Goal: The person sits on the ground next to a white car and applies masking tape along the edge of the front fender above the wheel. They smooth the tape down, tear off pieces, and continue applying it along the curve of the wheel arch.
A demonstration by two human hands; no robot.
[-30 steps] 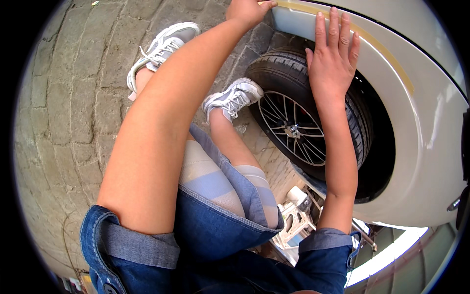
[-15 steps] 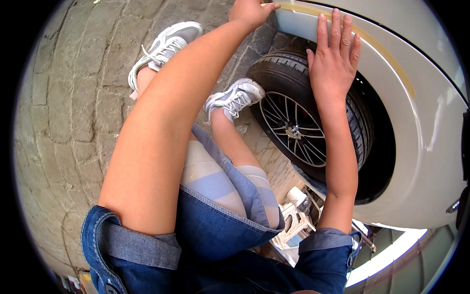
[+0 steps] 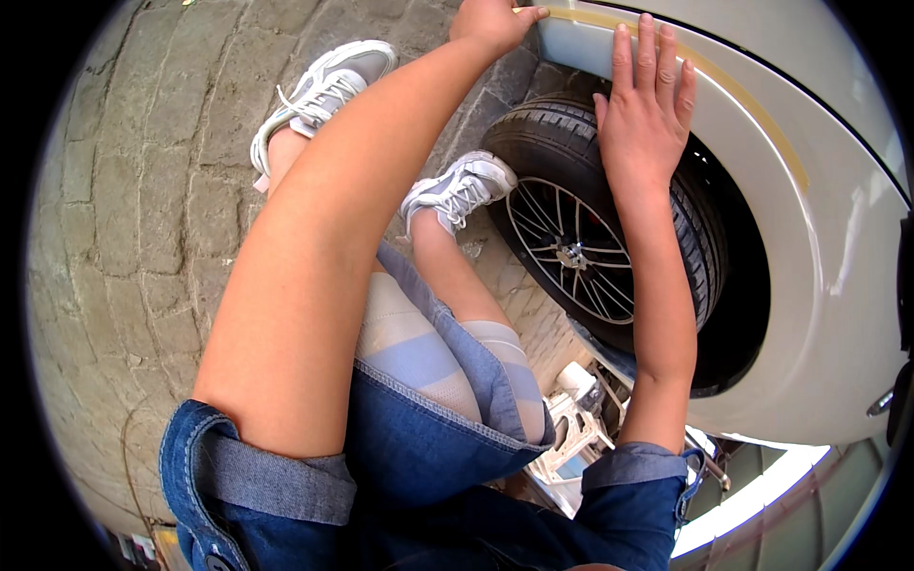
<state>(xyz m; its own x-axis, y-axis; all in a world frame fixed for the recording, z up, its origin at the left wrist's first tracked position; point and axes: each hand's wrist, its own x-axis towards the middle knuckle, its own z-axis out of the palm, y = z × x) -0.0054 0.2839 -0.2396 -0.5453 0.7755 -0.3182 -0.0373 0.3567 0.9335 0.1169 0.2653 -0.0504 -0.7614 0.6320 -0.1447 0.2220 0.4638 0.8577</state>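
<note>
While your right hand [image 3: 645, 128] lay open on the fender [image 3: 795, 285], your left hand [image 3: 487, 25] met tan tape [image 3: 583, 17], its grip unclear.

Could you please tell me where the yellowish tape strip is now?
In the head view's upper right, the thin yellowish tape strip curves along the off-white car body above the black rubber tyre, from the left hand to beyond the right hand.

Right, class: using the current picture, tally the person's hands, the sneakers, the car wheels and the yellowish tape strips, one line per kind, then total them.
Hands: 2 (left hand, right hand)
Lace-up sneakers: 2 (upper sneaker, lower sneaker)
Multi-spoke car wheel: 1
Yellowish tape strip: 1
Total: 6
</note>
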